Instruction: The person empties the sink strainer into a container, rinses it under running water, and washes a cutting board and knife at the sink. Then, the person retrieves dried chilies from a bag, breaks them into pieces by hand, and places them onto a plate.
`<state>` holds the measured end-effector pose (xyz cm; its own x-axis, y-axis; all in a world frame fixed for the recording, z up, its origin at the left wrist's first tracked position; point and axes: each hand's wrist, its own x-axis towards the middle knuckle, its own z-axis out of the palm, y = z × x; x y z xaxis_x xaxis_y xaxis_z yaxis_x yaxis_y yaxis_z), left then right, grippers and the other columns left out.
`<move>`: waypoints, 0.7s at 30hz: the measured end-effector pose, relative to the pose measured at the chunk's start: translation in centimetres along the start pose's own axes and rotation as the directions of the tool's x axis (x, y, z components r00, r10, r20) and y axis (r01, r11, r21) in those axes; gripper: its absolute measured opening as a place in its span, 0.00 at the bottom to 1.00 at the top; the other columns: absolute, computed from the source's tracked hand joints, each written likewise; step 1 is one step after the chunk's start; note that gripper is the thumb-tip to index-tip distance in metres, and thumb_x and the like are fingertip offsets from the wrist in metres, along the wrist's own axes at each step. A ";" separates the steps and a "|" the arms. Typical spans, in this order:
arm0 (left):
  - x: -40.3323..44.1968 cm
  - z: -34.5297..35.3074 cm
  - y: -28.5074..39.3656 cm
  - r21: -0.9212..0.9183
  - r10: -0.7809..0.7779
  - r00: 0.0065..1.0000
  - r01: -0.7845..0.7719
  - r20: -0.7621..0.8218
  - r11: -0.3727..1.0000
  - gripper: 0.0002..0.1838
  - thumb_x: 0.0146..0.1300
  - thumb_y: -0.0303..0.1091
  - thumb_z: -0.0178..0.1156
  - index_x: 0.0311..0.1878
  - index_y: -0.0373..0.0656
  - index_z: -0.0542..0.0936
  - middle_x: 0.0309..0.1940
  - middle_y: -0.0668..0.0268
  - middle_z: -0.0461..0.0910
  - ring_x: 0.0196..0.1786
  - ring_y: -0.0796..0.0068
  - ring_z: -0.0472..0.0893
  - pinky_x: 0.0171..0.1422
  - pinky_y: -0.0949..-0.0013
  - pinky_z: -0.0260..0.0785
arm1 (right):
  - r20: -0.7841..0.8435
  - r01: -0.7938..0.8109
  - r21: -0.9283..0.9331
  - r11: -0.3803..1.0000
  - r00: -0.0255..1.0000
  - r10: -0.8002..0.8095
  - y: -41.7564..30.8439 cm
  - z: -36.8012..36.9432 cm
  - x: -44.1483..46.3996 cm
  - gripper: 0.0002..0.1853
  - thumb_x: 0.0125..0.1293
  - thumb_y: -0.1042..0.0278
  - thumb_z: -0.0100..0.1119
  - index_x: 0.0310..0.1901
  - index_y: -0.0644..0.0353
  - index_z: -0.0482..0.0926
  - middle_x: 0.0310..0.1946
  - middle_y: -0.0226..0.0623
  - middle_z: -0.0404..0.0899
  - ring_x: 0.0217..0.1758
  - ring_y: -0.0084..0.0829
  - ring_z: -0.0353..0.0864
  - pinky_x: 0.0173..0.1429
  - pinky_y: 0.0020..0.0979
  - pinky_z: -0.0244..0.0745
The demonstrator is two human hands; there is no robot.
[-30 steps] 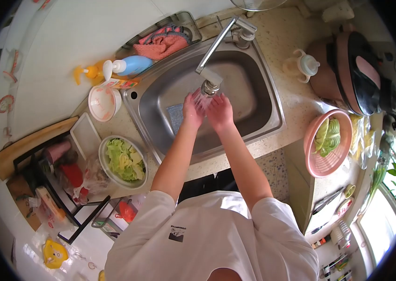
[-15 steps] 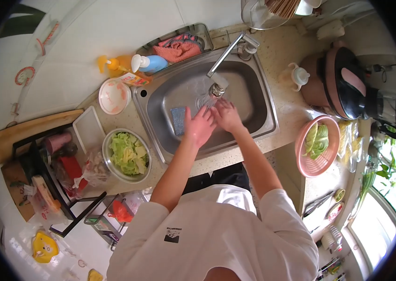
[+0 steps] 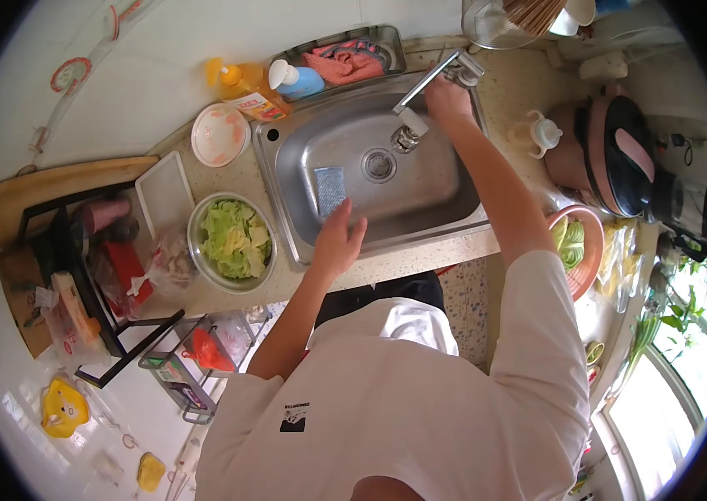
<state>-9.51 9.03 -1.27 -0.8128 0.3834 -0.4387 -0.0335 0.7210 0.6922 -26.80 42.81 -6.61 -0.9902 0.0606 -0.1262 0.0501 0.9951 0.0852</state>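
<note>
My right hand reaches to the back right of the steel sink and grips the base of the faucet, its fingertips partly hidden. No stream of water shows under the spout, and the drain lies in plain sight. Over the front edge of the basin, my left hand hangs with thumb and fingers apart, holding nothing. Just beyond its fingertips a blue-grey scrub cloth lies on the sink floor. Left of the sink stands a metal bowl of torn green leaves.
Along the back stand an orange pump bottle, a blue pump bottle and a tray with a red cloth. A patterned bowl sits at the left corner. To the right are a pink basket with cabbage and a cooker.
My hands have parted from under the running water. The right has gone back to the faucet, the left toward the sink's front edge. The stream is no longer visible.
</note>
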 end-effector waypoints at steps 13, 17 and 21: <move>1.0 -9.8 8.6 -0.967 0.428 0.869 0.245 0.250 0.067 0.33 0.80 0.49 0.43 0.74 0.30 0.66 0.73 0.46 0.69 0.75 0.51 0.70 0.81 0.54 0.57 | 0.227 -0.104 0.889 -0.446 0.946 0.232 -4.1 -5.6 -19.8 0.07 0.71 0.71 0.64 0.47 0.61 0.85 0.42 0.40 0.87 0.48 0.31 0.85 0.57 0.33 0.78; 5.1 -5.0 4.1 -0.833 -0.095 0.894 0.443 0.437 0.332 0.30 0.79 0.47 0.46 0.72 0.33 0.69 0.72 0.48 0.71 0.76 0.48 0.69 0.81 0.53 0.58 | 0.372 -0.250 0.778 -0.576 0.923 0.103 -7.3 -2.7 -23.0 0.08 0.72 0.71 0.63 0.50 0.61 0.84 0.47 0.42 0.87 0.56 0.35 0.84 0.64 0.36 0.77; 3.2 -4.5 3.6 -0.075 -0.097 0.943 0.127 0.318 0.989 0.27 0.75 0.48 0.55 0.71 0.44 0.74 0.69 0.54 0.76 0.73 0.54 0.73 0.78 0.55 0.61 | 0.270 -0.277 0.956 0.100 0.959 0.082 -7.8 -5.6 -27.8 0.13 0.71 0.70 0.64 0.55 0.60 0.83 0.50 0.43 0.86 0.58 0.39 0.84 0.67 0.37 0.76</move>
<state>-14.85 10.24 2.45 -0.5785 0.4751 -0.6630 -0.1803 0.7183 0.6719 -0.35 32.88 1.75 -0.9107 0.1603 -0.3808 0.4044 0.1570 -0.9010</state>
